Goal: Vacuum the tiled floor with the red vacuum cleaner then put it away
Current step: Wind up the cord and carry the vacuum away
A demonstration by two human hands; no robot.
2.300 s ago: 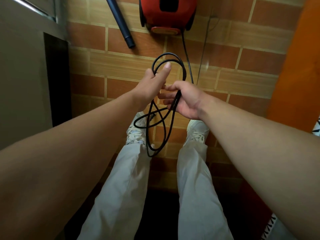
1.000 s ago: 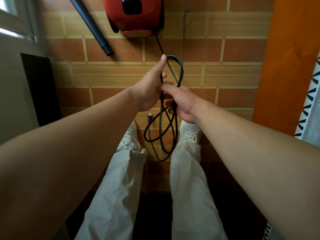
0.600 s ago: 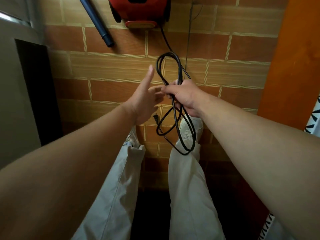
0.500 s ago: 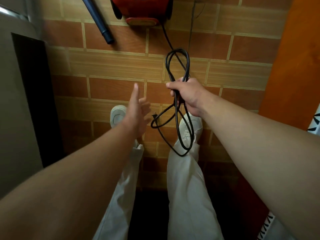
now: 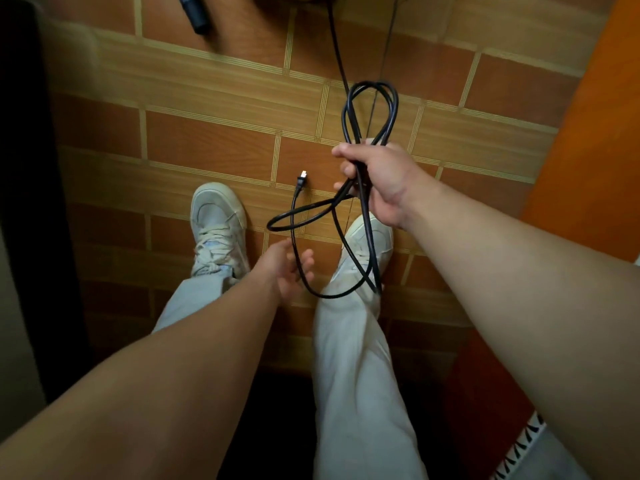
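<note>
Tiled floor (image 5: 207, 140), brick pattern, underfoot | left grip (image 5: 287, 268) low between white shoes (image 5: 216, 216), fingers loosely spread (a cord strand crosses it, contact unclear) | right grip (image 5: 384, 181) curled round coiled black cord (image 5: 361, 181), loops hanging over right shoe | plug (image 5: 300, 181) dangles free | one strand runs off the top edge near dark wand tip (image 5: 195, 15)

Right hand (image 5: 382, 178) gripping coiled black cord (image 5: 369, 109), left hand (image 5: 285, 268) relaxed beneath, tiled floor (image 5: 207, 143)

Head camera looks steeply down; floor (image 5: 214, 140) near.
</note>
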